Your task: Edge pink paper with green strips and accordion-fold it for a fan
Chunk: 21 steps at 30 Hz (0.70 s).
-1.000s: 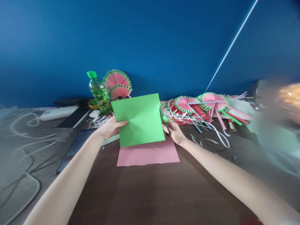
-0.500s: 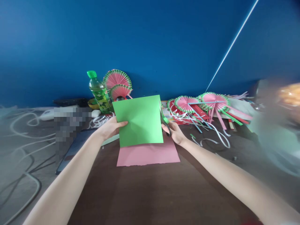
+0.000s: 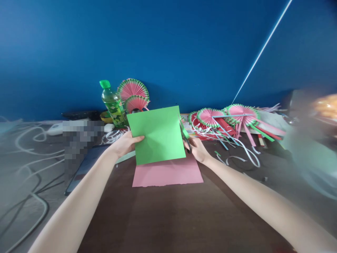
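Note:
My left hand (image 3: 128,142) pinches the left edge of a green sheet of paper (image 3: 158,135), thumb in front and fingers behind it. The sheet is held up, slightly tilted, above the table. In my right hand (image 3: 198,148) is a pair of scissors (image 3: 187,144) with dark handles, its blades pointing up along the right edge of the green sheet. A narrow green strip shows beside the blades at that edge. Below lies a pink sheet of paper (image 3: 168,174) on the dark table, its near edge ragged and its upper part hidden by the green sheet.
Behind on the left stand a green-capped bottle (image 3: 113,107) and pleated paper fans (image 3: 133,90). More pink-and-green fans (image 3: 212,117) lie back right among paper strips (image 3: 247,149). A dark tablet-like slab (image 3: 86,165) and white cables (image 3: 39,200) are at left.
The scissors have shifted slightly along the sheet's right edge, and the green sheet's lower right corner has swung a little right and up. The view has shifted slightly.

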Available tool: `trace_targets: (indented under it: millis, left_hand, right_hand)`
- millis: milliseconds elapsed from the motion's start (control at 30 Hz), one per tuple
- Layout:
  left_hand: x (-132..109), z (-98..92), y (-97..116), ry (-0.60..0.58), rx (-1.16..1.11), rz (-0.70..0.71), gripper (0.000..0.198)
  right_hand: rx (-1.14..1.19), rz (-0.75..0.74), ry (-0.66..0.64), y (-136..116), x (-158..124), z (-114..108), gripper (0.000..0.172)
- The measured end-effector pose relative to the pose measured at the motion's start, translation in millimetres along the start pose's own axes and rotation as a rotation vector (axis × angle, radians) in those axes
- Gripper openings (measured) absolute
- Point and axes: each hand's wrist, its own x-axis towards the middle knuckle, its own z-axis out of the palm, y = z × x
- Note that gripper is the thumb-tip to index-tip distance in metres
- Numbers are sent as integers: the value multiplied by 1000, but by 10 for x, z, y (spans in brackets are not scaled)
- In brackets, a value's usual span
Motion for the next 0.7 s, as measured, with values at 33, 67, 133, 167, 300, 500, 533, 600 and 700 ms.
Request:
trace_targets:
  millis: [33, 67, 133, 167, 300, 500, 533, 600, 700]
  left_hand:
    - [0, 0, 1, 2, 4, -1, 31]
    - [-1, -1, 2, 2, 8, -3, 30]
    - [-2, -6, 3, 5, 16, -13, 30]
    - [-3, -10, 3, 3, 21, -19, 31]
    - [-9, -29, 2, -14, 52, -29, 36]
    - [-10, -40, 3, -38, 77, -45, 36]
    - [-9, -40, 3, -35, 78, -43, 37]
    - [-7, -39, 3, -32, 79, -41, 40]
    - [-8, -32, 1, -24, 84, -41, 40]
  right_hand:
    - [2, -5, 0, 3, 1, 1, 28]
    - [2, -6, -3, 4, 2, 0, 28]
    - [-4, 2, -7, 8, 2, -2, 29]
    - [-14, 10, -7, 12, 2, -5, 30]
    - [-69, 22, 4, 52, 5, -16, 35]
    - [-107, -8, 35, 103, 8, -26, 34]
    - [-123, -6, 43, 101, 7, -28, 36]
    - [-147, 0, 53, 89, 5, -33, 38]
    - [-133, 10, 47, 53, 3, -31, 36]
